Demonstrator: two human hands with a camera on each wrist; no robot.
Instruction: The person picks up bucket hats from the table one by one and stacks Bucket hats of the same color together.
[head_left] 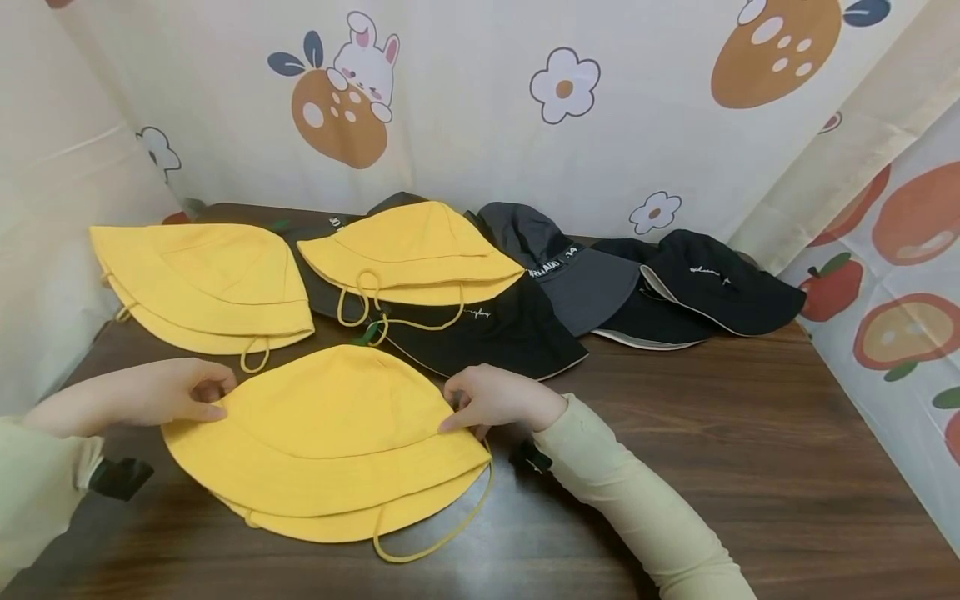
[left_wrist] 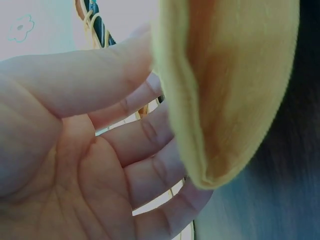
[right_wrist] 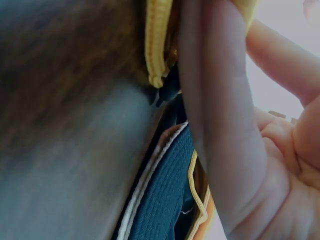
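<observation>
A yellow bucket hat [head_left: 330, 433], folded flat with its cord loop hanging at the lower right, lies in front on the table. My left hand [head_left: 168, 392] pinches its left end between thumb and fingers; the left wrist view shows the hat's edge [left_wrist: 185, 120] by the fingertips. At the hat's right side, my right hand [head_left: 506, 398] pinches the fabric near the crown. Much of that grip is hidden in the right wrist view, where fingers [right_wrist: 227, 100] cover the cloth.
Another yellow hat [head_left: 217, 279] lies at the back left, and one [head_left: 420, 254] rests on a black hat [head_left: 487, 333]. A dark grey hat [head_left: 592, 283] and a black hat [head_left: 720, 283] lie farther right. Brown tabletop [head_left: 750, 433] extends right; a patterned curtain [head_left: 480, 125] hangs behind.
</observation>
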